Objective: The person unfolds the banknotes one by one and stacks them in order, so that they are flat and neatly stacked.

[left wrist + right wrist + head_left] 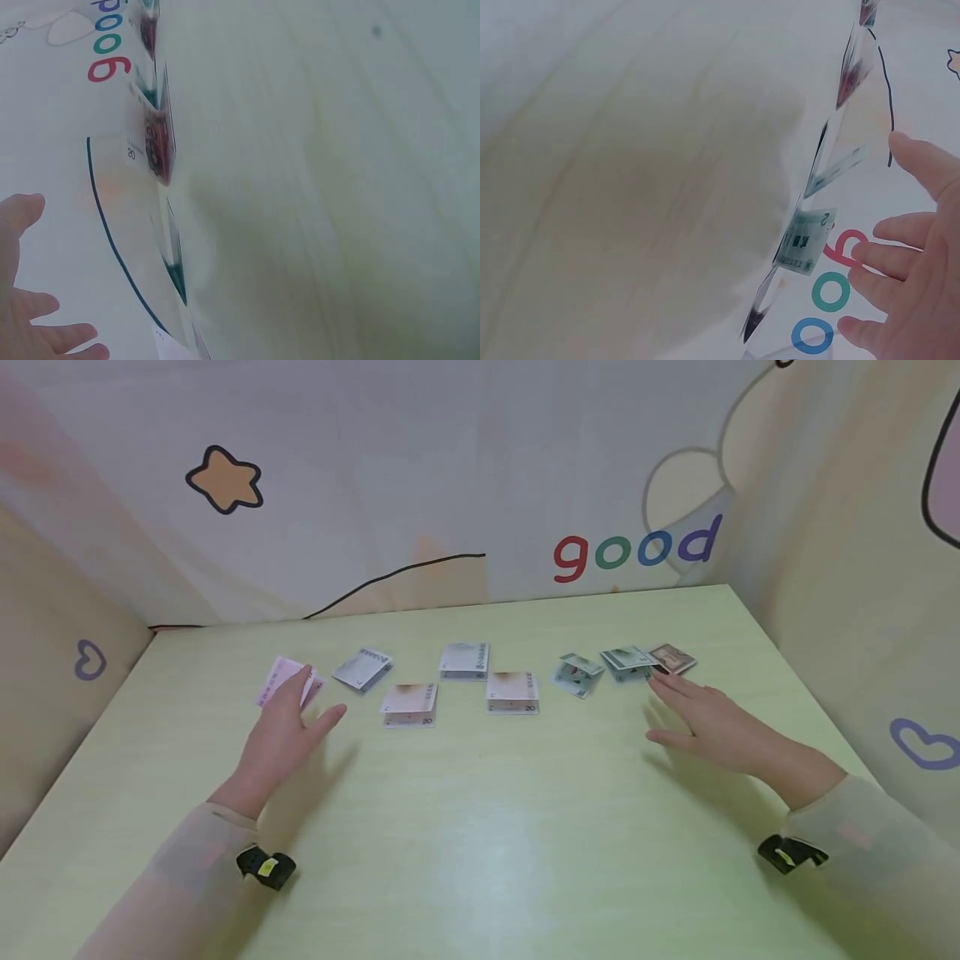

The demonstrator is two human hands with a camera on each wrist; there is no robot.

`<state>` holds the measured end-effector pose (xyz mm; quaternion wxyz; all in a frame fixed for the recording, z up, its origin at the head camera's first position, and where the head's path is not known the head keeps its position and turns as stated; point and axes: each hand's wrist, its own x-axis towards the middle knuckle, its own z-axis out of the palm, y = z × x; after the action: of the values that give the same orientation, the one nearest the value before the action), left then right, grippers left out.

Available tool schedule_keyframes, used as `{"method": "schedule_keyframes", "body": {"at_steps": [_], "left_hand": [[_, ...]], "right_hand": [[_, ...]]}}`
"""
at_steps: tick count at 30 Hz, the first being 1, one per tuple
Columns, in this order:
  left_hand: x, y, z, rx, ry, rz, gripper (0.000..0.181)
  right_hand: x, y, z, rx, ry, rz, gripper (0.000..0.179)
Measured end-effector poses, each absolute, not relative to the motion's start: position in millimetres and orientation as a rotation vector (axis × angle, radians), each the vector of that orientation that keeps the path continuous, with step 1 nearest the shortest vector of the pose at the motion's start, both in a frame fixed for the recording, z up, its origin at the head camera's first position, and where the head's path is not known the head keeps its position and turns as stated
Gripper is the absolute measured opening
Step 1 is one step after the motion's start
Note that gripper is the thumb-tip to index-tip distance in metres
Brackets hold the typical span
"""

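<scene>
Above the table's left side my left hand [277, 745] holds nothing, its thumb spread from its fingers. It partly covers a pinkish-purple banknote [276, 675]. My right hand [708, 725] hovers at the right with fingers extended, also holding nothing. Its fingertips come near a folded green banknote [628, 658] and a brownish banknote [673, 657]. Another folded green note [576, 678] lies left of these. In the middle are two folded pale notes marked 20, the left one [408, 697] and the right one [512, 687]. Behind them sit a folded whitish note [463, 657] and a tilted one [363, 668].
The notes form a loose row across the far part of the pale green table [465, 827]. A printed cloth [420, 468] with a star and the word "good" stands behind it and along both sides. Each sleeve carries a small black strapped device [266, 866].
</scene>
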<state>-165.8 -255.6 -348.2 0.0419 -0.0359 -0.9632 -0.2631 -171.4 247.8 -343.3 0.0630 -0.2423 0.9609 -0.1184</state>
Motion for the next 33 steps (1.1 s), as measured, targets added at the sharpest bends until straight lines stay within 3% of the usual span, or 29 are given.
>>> {"method": "schedule_keyframes", "body": {"at_steps": [19, 33], "left_hand": [[-204.1, -282.3, -352.7, 0.179, -2.939, -1.061, 0.096], [-228.7, -298.7, -361.0, 0.206, -2.951, -1.098, 0.101]], "right_hand": [[-165.9, 253.0, -342.4, -0.713, 2.85, -0.456, 0.072], [-163.6, 255.1, -343.7, -0.74, 2.842, -0.455, 0.072]]}}
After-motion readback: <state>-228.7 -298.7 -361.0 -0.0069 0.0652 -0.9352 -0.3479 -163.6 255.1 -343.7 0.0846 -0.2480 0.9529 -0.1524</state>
